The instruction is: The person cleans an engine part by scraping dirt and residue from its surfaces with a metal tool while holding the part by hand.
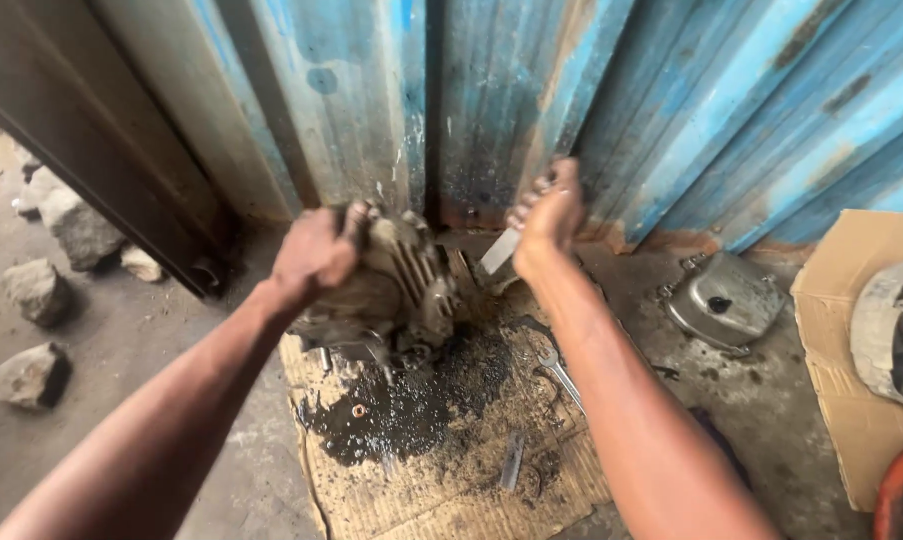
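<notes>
left hand [316,250] gripping engine block [401,290], right hand [546,215] holding blade [498,250]

1. A dusty concrete floor [771,400] is carrying everything here.
2. A flat, oil-stained sheet of cardboard [451,490] is lying on it, with a wrench [556,368] and a small metal piece [512,460] resting on top.
3. A grey metal cover [726,298] is sitting just beside it.
4. Rocks [33,375] are lying well apart, near a cardboard box [851,400].

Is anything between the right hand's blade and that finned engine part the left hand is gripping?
Nothing visible. The left hand grips the finned engine part above the oil-stained cardboard. The right hand holds a flat blade just beside the part, with only open space between them.
</notes>
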